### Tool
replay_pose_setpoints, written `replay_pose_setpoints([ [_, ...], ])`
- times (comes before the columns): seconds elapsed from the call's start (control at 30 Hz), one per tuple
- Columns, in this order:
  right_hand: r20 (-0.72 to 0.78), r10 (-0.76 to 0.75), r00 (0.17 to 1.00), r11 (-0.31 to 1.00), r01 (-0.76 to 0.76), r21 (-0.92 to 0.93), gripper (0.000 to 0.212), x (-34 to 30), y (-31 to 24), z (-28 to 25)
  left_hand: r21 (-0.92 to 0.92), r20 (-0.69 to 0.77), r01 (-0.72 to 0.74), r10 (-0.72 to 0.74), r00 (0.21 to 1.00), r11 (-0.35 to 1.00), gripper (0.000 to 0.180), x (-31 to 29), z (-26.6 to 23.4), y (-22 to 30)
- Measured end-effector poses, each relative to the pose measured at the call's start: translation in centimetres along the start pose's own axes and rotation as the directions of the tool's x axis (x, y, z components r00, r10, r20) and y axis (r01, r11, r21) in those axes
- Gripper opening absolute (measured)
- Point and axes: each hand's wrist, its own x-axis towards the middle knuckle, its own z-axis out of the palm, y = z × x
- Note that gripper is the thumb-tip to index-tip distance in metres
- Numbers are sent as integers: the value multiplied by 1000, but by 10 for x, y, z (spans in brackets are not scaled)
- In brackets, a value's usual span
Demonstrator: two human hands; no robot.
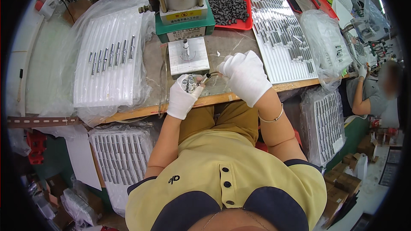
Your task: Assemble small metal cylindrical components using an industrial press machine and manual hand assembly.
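Above the grey surface, near its front edge, my white-gloved left hand curls around silver metal tubes; my white-gloved right hand is bent, grip unclear. Probably fitting tube ends; next needs careful alignment.

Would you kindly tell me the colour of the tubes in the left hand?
Shiny silver; the tubes show best in the head view.
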Motion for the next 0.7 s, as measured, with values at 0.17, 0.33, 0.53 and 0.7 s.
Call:
replay_pose_setpoints([
  [0.17, -88, 81, 993, 992, -72, 105, 7, -17, 18, -15, -170, 60, 22, -12, 998, 985, 19, -1, -11, -21],
  [0.33, 91, 390, 916, 802, -387, 455, 13, -46, 50, 8, -588, 42, 37, -15, 999, 808, 23, -2, -3, -5],
  [0.53, 286, 875, 391, 193, -822, 536, 30, -101, 130, 92, -326, 126, 142, -106, 986, 935, 24, 12, 14, 14],
  [0.7, 265, 943, 200, 102, -934, 343, 35, -105, 190, 129, -437, 165, 90, -18, 986, 895, 26, 14, 25, 23],
])
